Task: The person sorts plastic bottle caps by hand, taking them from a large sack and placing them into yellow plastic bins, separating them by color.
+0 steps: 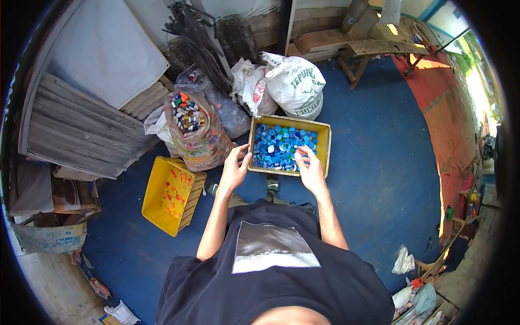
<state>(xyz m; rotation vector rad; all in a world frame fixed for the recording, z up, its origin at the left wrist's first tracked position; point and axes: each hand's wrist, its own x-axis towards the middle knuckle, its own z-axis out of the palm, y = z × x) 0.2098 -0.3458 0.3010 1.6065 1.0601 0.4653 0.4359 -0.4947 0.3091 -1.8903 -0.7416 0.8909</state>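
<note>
A yellow crate stands in front of me on the blue floor, its bottom covered with mostly blue bottle caps. A few green and white caps show among them. My left hand is at the crate's near left corner, its fingers spread and slightly curved, with nothing in them. Over the near right part of the crate is my right hand, with thumb and fingers apart above the blue caps. No cap shows between its fingers.
Left of me, a second yellow crate holds scattered red and orange caps. Behind it stands an open sack of mixed caps. White sacks stand beyond the blue caps' crate. A wooden bench is at the back right.
</note>
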